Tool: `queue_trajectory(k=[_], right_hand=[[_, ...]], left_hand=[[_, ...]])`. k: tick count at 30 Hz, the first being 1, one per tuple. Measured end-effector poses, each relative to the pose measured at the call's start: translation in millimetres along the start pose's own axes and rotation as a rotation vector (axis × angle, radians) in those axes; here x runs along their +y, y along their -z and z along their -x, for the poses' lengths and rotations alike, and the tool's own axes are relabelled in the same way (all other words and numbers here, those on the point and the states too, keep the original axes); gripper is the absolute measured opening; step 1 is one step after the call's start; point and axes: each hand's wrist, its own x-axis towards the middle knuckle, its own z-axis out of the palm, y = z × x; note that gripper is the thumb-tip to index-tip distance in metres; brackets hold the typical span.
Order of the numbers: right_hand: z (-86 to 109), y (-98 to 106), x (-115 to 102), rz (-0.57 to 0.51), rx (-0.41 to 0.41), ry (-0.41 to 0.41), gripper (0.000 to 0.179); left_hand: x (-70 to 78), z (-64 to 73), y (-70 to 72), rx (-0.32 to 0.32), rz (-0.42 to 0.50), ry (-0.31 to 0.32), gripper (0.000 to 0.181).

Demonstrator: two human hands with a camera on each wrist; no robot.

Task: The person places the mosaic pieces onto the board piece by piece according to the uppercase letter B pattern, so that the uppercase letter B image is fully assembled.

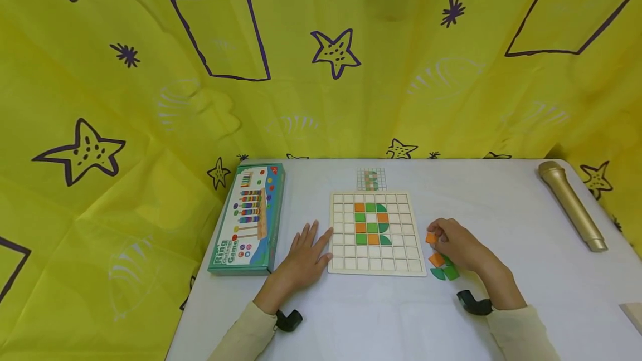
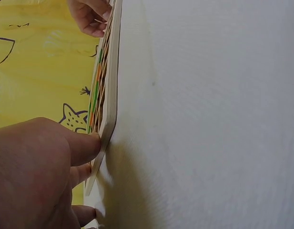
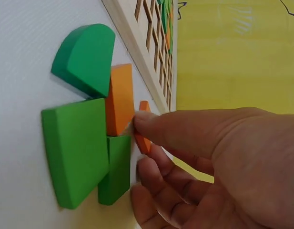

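Note:
My right hand [image 1: 458,244] pinches an orange square tile [image 3: 144,138] between thumb and fingers, to the right of the board. Beside it on the table lie another orange tile [image 3: 120,100], a dark green quarter-round tile [image 3: 87,57] and two light green tiles [image 3: 77,148]. The wooden grid board [image 1: 346,265] carries orange and green tiles set in its cells, in a pattern like a letter R. My left hand [image 1: 303,261] lies flat with fingers spread, its thumb and fingertips touching the board's left edge. The left wrist view shows the thumb [image 2: 85,149] against that edge.
A small pattern card [image 1: 371,179] lies just behind the board. A Ring Game box [image 1: 248,219] stands to the left. A gold microphone [image 1: 572,205] lies at the far right. Near the right edge is the corner of a pale flat piece [image 1: 633,316]. Yellow cloth [image 1: 301,99] hangs behind the table.

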Motion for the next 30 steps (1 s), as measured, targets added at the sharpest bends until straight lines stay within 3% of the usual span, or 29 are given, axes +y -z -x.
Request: queue_trajectory(k=[5, 19, 24, 30], right_hand=[[-1.3, -2, 5, 0.006, 0.020, -0.010, 0.030], [4.5, -15, 13, 0.000, 0.146, 0.073, 0.028], [2.3, -19, 15, -0.020, 0.174, 0.070, 0.030], [-0.3, -23, 5, -0.054, 0.178, 0.078, 0.030]], left_hand=[[-0.5, 0.0, -0.4, -0.008, 0.001, 0.006, 0.061], [-1.4, -1.0, -1.1, -0.016, 0.000, 0.001, 0.060], [-2.4, -1.9, -1.4, -0.020, 0.002, 0.005, 0.061], [-3.3, -1.8, -1.9, -0.015, 0.001, 0.006, 0.061]])
